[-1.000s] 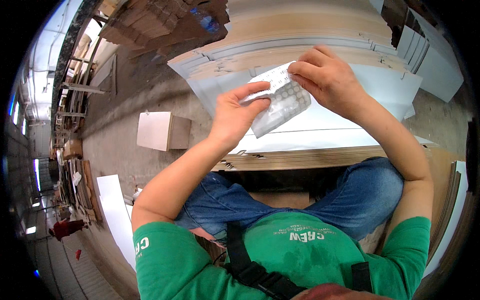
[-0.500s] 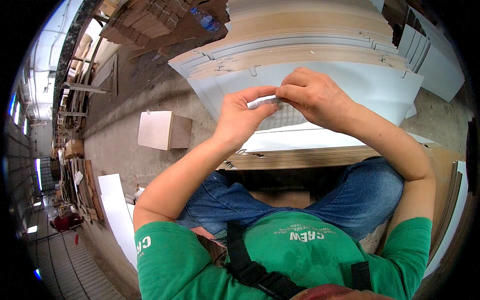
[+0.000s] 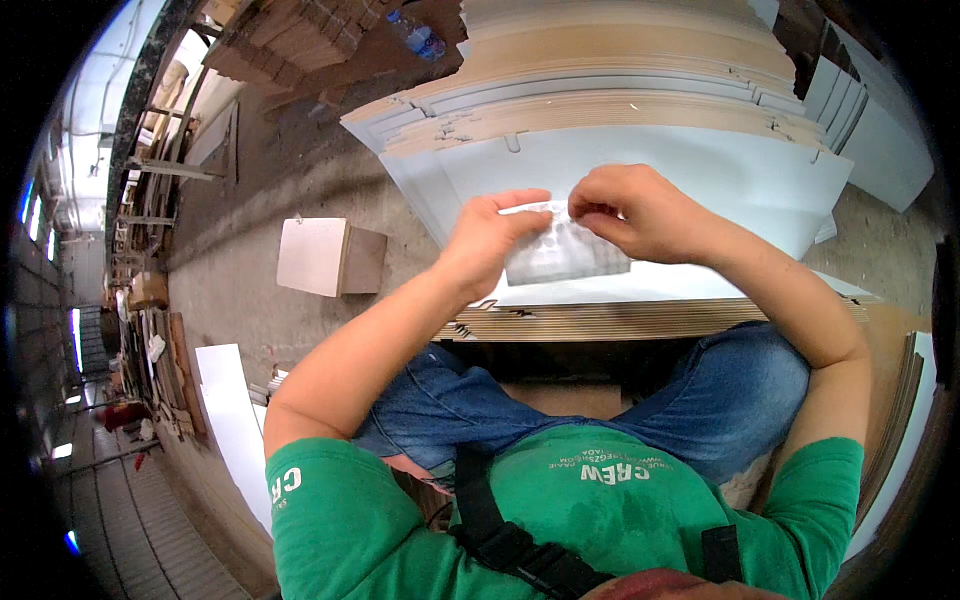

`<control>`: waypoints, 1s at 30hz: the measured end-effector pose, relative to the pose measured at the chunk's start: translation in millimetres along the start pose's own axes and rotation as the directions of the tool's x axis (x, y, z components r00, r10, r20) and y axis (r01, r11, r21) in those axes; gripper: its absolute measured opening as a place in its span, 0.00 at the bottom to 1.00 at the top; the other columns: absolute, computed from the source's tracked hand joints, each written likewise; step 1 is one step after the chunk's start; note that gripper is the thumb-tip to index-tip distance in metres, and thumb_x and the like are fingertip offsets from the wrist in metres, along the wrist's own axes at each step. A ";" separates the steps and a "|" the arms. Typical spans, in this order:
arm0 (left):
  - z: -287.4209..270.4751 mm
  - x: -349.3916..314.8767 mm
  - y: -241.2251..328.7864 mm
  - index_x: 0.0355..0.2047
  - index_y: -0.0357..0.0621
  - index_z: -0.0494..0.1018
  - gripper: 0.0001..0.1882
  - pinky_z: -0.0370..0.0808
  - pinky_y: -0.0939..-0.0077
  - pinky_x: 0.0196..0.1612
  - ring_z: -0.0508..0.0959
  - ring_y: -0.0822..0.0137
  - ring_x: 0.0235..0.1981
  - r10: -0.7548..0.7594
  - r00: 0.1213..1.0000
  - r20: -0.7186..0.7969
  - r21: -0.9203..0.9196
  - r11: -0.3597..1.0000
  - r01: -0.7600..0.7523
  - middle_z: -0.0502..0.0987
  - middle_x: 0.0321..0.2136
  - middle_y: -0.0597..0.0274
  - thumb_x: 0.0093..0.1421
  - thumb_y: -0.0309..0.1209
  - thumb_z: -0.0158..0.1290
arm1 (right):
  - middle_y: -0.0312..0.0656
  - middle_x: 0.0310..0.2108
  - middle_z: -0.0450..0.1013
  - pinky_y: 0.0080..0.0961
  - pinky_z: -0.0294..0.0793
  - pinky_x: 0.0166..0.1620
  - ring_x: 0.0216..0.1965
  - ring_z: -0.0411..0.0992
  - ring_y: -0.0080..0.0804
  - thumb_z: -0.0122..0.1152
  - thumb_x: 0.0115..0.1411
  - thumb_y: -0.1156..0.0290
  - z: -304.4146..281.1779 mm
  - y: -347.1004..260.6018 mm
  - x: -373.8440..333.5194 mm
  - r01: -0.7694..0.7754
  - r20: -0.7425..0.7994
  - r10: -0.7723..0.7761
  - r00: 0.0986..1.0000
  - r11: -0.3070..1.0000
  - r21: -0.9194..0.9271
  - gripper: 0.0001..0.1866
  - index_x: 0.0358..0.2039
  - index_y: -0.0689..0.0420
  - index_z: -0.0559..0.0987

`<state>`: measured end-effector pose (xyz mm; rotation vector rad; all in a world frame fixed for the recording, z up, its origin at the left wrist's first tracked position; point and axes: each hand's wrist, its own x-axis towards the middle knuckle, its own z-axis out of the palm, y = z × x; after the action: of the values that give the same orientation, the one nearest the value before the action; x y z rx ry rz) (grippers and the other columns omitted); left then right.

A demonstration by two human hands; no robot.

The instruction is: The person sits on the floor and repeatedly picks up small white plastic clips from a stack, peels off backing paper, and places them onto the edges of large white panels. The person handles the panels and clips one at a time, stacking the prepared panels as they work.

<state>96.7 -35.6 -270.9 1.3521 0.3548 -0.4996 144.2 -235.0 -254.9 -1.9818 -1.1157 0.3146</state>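
We pinch the translucent plastic packet (image 3: 568, 257) along its upper edge between our left hand (image 3: 485, 240) and right hand (image 3: 642, 213), above stacked white panels (image 3: 760, 190).

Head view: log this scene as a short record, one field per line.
Left hand: pinching the packet's upper left
Right hand: fingers bunched at the packet's upper edge
Held: translucent packet
Beneath: stacked boards, top one white
Floor, left: pale box
Far side: clear bottle with blue label

Packet (image 3: 565, 262) over panels (image 3: 750, 190), box (image 3: 312, 257) left
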 end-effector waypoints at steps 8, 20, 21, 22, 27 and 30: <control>-119.6 66.5 -8.4 0.51 0.44 0.65 0.31 0.70 0.73 0.40 0.75 0.62 0.35 0.186 0.957 -0.221 0.867 0.488 0.105 0.75 0.34 0.47 0.42 0.26 0.52 | 0.38 0.26 0.72 0.20 0.74 0.36 0.28 0.70 0.22 0.51 0.57 0.72 -33.1 69.9 -13.6 -0.349 0.168 0.502 0.848 0.292 0.891 0.09 0.35 0.62 0.74; -120.1 82.4 -20.1 0.62 0.51 0.35 0.48 0.70 0.57 0.37 0.74 0.45 0.33 0.235 0.959 -0.156 0.988 0.053 0.147 0.74 0.29 0.42 0.42 0.25 0.47 | 0.45 0.32 0.70 0.34 0.72 0.35 0.37 0.68 0.40 0.53 0.46 0.75 -6.4 196.9 -79.6 -0.386 -0.347 0.179 0.921 0.545 -0.744 0.04 0.24 0.61 0.71; -119.0 80.0 -21.3 0.62 0.48 0.35 0.48 0.71 0.57 0.36 0.75 0.46 0.32 0.229 0.961 -0.156 0.988 0.019 0.156 0.75 0.28 0.43 0.42 0.24 0.47 | 0.45 0.32 0.70 0.35 0.72 0.35 0.38 0.68 0.42 0.53 0.45 0.75 -5.3 200.7 -81.4 -0.372 -0.356 0.134 0.925 0.517 -0.771 0.04 0.24 0.60 0.71; -118.8 80.2 -21.8 0.61 0.49 0.36 0.47 0.71 0.57 0.36 0.75 0.46 0.32 0.238 0.958 -0.158 0.987 0.000 0.163 0.75 0.29 0.44 0.42 0.25 0.47 | 0.44 0.32 0.70 0.35 0.72 0.35 0.37 0.68 0.42 0.53 0.46 0.74 -4.7 205.1 -82.8 -0.369 -0.349 0.137 0.927 0.498 -0.785 0.04 0.24 0.60 0.71; -123.7 77.1 -13.2 0.60 0.55 0.43 0.43 0.71 0.57 0.37 0.75 0.47 0.34 0.257 0.947 -0.193 0.977 -0.040 0.210 0.75 0.31 0.45 0.42 0.26 0.48 | 0.43 0.30 0.71 0.33 0.72 0.34 0.34 0.69 0.43 0.56 0.48 0.71 -20.4 196.6 -76.0 -0.436 -0.353 0.258 0.899 0.454 -0.777 0.06 0.25 0.59 0.73; -131.2 62.5 2.9 0.55 0.56 0.56 0.36 0.71 0.60 0.39 0.75 0.49 0.36 0.268 0.954 -0.136 0.990 0.016 0.137 0.75 0.33 0.46 0.42 0.26 0.46 | 0.39 0.23 0.70 0.26 0.70 0.29 0.25 0.69 0.36 0.59 0.48 0.68 -57.9 167.2 -61.0 -0.701 -0.489 0.504 0.712 0.469 -0.536 0.08 0.25 0.58 0.73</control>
<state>156.5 84.9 -325.7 2.9654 0.0942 -0.4453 241.0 -360.1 -355.0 -2.9922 -0.2628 -0.0522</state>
